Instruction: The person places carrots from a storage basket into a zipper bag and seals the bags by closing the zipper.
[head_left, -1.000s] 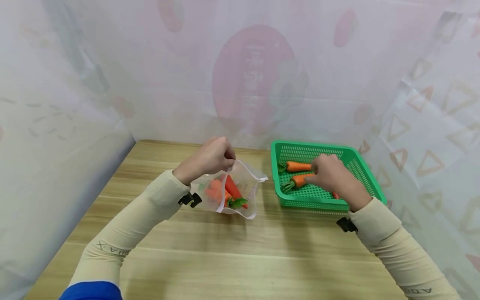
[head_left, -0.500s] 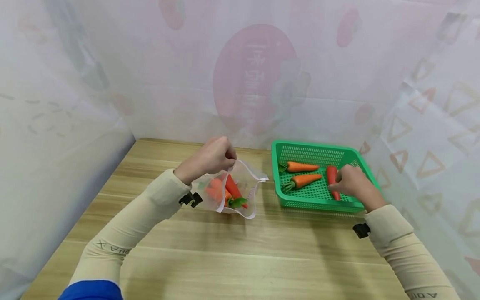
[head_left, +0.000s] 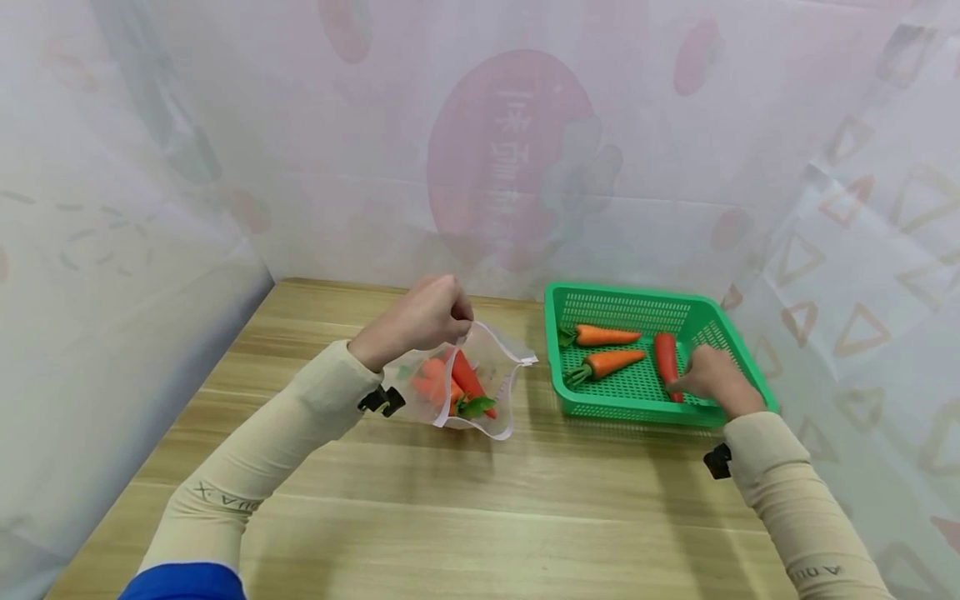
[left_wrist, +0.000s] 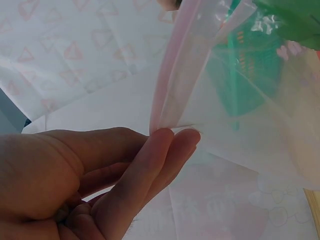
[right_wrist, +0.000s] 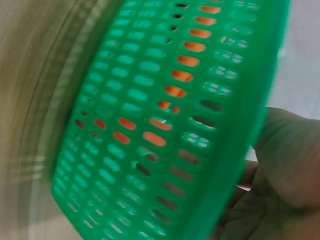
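Carrot [head_left: 664, 363] under right hand [head_left: 712, 382], unlabelled.

right hand [head_left: 711, 379] hides red carrot's [head_left: 664, 357] lower end.

Light wooden surface [head_left: 465, 508] with visible grain | pale translucent curtain [head_left: 300, 150] hanging behind and on both sides | large faded pink round print [head_left: 510, 158] on the back curtain | triangle outlines [head_left: 862, 325] at right

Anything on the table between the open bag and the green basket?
No: head view shows bare wooden table between the bag and the basket.
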